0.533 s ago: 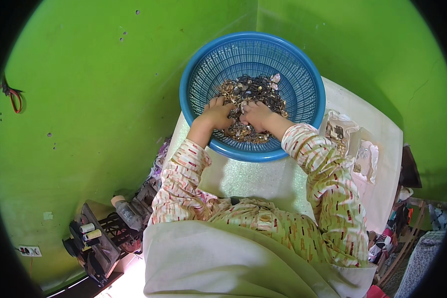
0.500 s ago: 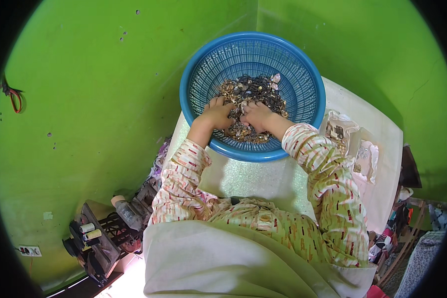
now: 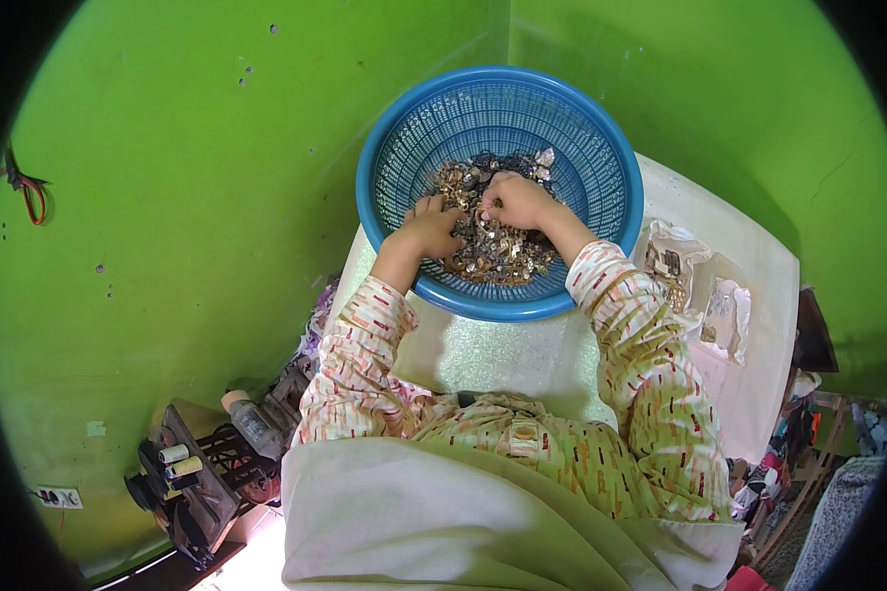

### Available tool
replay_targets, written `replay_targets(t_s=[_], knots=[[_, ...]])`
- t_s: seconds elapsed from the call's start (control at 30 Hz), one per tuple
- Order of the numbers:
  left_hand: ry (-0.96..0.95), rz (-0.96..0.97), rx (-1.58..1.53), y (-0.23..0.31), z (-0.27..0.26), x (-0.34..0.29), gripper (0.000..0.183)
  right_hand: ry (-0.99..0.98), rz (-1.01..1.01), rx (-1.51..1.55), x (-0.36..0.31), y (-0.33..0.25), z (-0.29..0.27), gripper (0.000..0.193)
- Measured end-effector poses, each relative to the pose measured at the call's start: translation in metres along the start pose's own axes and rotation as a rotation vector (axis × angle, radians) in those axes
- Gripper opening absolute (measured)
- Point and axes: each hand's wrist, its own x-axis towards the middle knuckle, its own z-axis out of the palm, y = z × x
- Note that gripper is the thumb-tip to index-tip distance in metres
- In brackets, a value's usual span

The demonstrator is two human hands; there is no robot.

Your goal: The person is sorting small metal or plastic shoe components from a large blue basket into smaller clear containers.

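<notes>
A round blue plastic basket (image 3: 609, 128) with mesh sides holds a heap of small shiny gold, silver and dark pieces (image 3: 503, 258), which look like jewellery or trinkets. On the heap's left side rests my left hand (image 3: 428, 229), fingers spread over the pieces. My right hand (image 3: 518, 202) is over the middle of the heap with its fingers pinched together. A small pale, ring-like bit shows at those fingertips, too small to name. Among the pieces at the heap's far right edge lies a shiny, pale pinkish piece (image 3: 545, 158).
The basket stands on a white table (image 3: 759, 246) against green walls (image 3: 217, 177). Right of it lie clear plastic packets (image 3: 672, 258) and an open tray (image 3: 724, 315) with small items. A sewing machine (image 3: 192, 473) with thread spools and a bottle (image 3: 253, 426) stand at lower left.
My right hand has lifted from the pieces and shifted slightly away from me and to the right, its fingers now pinched. My left hand has barely moved.
</notes>
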Motion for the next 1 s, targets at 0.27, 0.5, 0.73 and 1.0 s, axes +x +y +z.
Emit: replay_targets(t_s=[0.27, 0.5, 0.73, 1.0], knots=[[0.143, 0.068, -0.02, 0.008, -0.003, -0.001, 0.037, -0.047, 0.153, 0.405, -0.003, 0.006, -0.013, 0.017], [0.222, 0.093, -0.162, 0.015, -0.007, -0.002, 0.028, 0.016, 0.035, 0.505, -0.002, 0.011, -0.012, 0.016], [0.189, -0.013, -0.238, 0.025, -0.025, -0.011, 0.028, 0.005, 0.027, 0.71, -0.006, 0.005, -0.017, 0.018], [0.422, -0.052, -0.136, 0.031, -0.016, -0.013, 0.026, 0.156, 0.127, 0.486, -0.014, 0.009, -0.02, 0.019]])
